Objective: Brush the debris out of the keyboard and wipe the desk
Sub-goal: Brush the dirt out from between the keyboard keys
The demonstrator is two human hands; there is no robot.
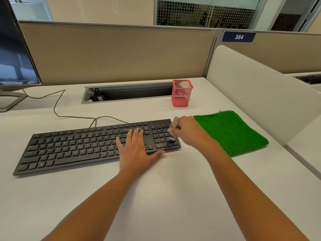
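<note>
We find the keyboard point(78, 145) lying slightly askew on the white worktop point(156, 197), its cable point(57, 108) trailing back toward the monitor point(13, 49). The left hand point(137, 150) lies flat across the keys just left of the number pad, fingers straight and spread, thumb along the front edge. We take this as a brace, so the board does not slide under the strokes. The right hand point(186, 132) is curled round the pale handle of a small brush point(172, 136), whose bristles touch the number pad at the keyboard's right end. The handle tilts up and away, an angle that would let the bristles reach down between the keys. The brush is blurred, so we cannot tell the exact key it meets. The folded green cloth point(232, 133) sits on the worktop just beside the right hand, untouched. We judge it is parked there for the wiping step, which is not yet begun. A red mesh pen holder point(181, 93) stands farther back, well apart from the work. Brushing at the right end suggests to us that any debris is meant to leave over that nearby edge.
</note>
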